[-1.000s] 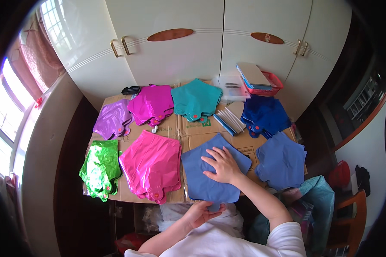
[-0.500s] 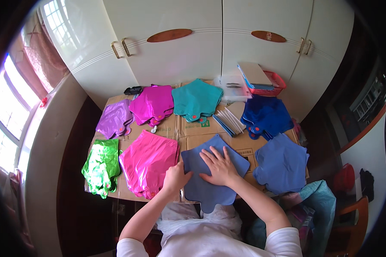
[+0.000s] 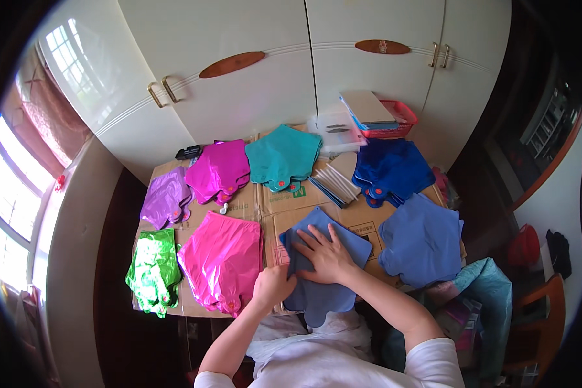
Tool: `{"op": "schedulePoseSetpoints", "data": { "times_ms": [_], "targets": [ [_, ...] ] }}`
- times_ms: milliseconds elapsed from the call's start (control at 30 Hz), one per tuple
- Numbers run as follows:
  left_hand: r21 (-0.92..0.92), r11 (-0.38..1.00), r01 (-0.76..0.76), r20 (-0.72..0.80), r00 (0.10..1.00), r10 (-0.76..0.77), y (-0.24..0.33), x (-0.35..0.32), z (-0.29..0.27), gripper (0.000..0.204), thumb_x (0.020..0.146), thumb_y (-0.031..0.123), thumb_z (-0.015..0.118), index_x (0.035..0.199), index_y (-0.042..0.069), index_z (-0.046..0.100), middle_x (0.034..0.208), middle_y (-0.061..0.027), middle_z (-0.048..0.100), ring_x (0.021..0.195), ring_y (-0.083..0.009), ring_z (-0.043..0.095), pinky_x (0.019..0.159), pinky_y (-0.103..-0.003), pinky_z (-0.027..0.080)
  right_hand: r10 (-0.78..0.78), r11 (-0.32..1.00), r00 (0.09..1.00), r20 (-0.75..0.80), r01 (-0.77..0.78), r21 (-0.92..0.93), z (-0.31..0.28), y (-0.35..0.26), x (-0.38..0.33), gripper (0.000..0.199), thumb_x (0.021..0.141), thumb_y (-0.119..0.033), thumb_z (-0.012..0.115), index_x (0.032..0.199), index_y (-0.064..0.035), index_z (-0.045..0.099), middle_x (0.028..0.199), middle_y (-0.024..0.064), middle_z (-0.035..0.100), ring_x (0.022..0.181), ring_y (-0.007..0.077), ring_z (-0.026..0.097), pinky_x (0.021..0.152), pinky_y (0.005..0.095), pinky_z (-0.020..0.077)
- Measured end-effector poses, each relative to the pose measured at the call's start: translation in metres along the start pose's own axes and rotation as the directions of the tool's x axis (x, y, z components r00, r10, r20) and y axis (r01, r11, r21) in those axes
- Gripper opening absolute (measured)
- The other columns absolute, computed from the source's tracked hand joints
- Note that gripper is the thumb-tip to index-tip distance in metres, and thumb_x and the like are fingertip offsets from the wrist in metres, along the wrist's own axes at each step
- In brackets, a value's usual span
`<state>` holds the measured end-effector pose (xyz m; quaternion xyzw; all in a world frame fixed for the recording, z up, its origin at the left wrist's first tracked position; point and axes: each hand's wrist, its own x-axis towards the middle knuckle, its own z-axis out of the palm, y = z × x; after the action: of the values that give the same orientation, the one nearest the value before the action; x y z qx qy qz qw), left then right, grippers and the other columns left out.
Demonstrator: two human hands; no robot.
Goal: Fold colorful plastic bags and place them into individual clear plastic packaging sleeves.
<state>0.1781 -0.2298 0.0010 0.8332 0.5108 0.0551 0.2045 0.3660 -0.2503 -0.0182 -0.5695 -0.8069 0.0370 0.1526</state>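
A flat, blue-grey, star-shaped foil balloon [image 3: 313, 296] lies in front of me at the near edge of the cardboard-covered table, its rounded tab hanging toward my lap. My left hand [image 3: 273, 284] is closed on its left edge, where a darker strip is turned up and a brighter blue corner shows beneath. Spread flat on the balloon's middle, my right hand [image 3: 324, 257] presses down with fingers apart. Just left of my left hand lies a stack of pink foil balloons [image 3: 218, 258]. Beyond my right forearm rests a stack of blue-grey ones [image 3: 421, 242].
Stacks of green [image 3: 154, 268], lilac [image 3: 165, 195], magenta [image 3: 218, 168], teal [image 3: 283, 155] and dark blue [image 3: 394, 167] foil balloons cover the cardboard [image 3: 268, 216]. White sticks [image 3: 339, 181] lie centrally. A red basket [image 3: 401, 119] stands at the back, before the white cabinet [image 3: 239, 26].
My left hand has drawn the balloon's left edge up and inward, forming a fold. My right hand stays flat on it. The whole view has shifted slightly.
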Motion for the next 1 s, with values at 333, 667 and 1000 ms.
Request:
{"op": "schedulePoseSetpoints", "data": {
  "times_ms": [333,667,1000],
  "targets": [
    [0.050,0.949,-0.310,-0.063,0.948,0.313,0.025,-0.014,-0.007,0.018,0.067,0.013,0.060,0.080,0.001,0.062,0.125,-0.0212,0.052,0.112,-0.0373,0.050,0.091,-0.043,0.045,-0.019,1.000,0.997,-0.081,0.020,0.002,0.007,0.006,-0.001,0.063,0.080,-0.049,0.056,0.130,-0.0109,0.052,0.146,0.0130,0.035,0.138,0.0303,0.026,0.109,0.0580,0.0164],
    [-0.276,0.951,-0.137,-0.090,0.989,0.116,0.017,-0.024,-0.009,0.031,0.068,0.010,0.066,0.094,-0.002,0.053,0.112,-0.0245,0.056,0.101,-0.0393,0.057,0.083,-0.044,0.048,-0.005,1.000,0.999,-0.051,0.005,-0.001,0.004,0.008,-0.001,0.062,0.079,-0.046,0.060,0.131,-0.0132,0.052,0.144,0.0147,0.037,0.136,0.0303,0.029,0.112,0.0501,0.0191],
    [-0.158,0.987,0.007,-0.007,1.000,-0.009,0.010,-0.057,0.002,0.057,0.069,0.017,0.071,0.111,-0.004,0.040,0.079,-0.0253,0.061,0.072,-0.0431,0.062,0.064,-0.048,0.050,0.015,1.000,1.000,0.023,-0.016,0.015,-0.004,0.001,0.000,0.096,0.063,-0.068,0.064,0.139,-0.0155,0.042,0.148,0.0157,0.030,0.140,0.0327,0.020,0.113,0.0519,0.0118]
  ]
}}
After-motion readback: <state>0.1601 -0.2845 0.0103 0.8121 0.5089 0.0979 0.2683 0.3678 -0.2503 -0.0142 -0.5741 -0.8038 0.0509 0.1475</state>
